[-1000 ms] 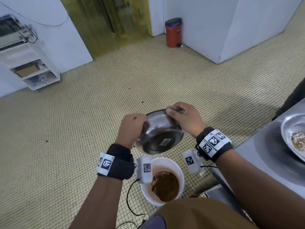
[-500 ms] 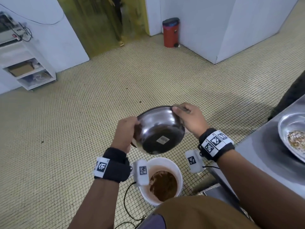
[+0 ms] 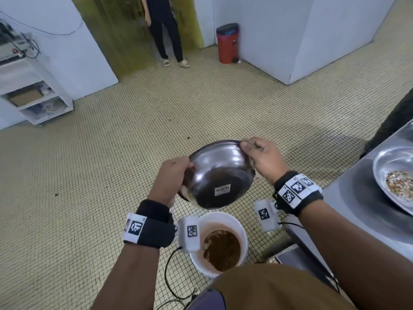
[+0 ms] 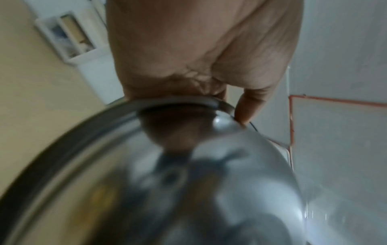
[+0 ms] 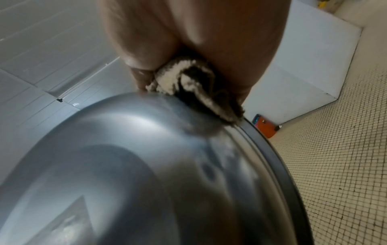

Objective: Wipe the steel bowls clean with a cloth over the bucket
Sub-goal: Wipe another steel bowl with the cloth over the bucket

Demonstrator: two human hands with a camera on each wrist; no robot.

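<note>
Steel bowl (image 3: 218,175), tilted over the bucket (image 3: 223,222): left hand (image 3: 168,181) grips its rim, right hand (image 3: 263,159) pinches the cloth (image 5: 194,89) against it.

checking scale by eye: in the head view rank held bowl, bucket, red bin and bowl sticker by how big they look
1. Held bowl.
2. Bucket, partly hidden, so its lower rank is unsure.
3. Red bin, far off, so it looks small.
4. Sticker.
</note>
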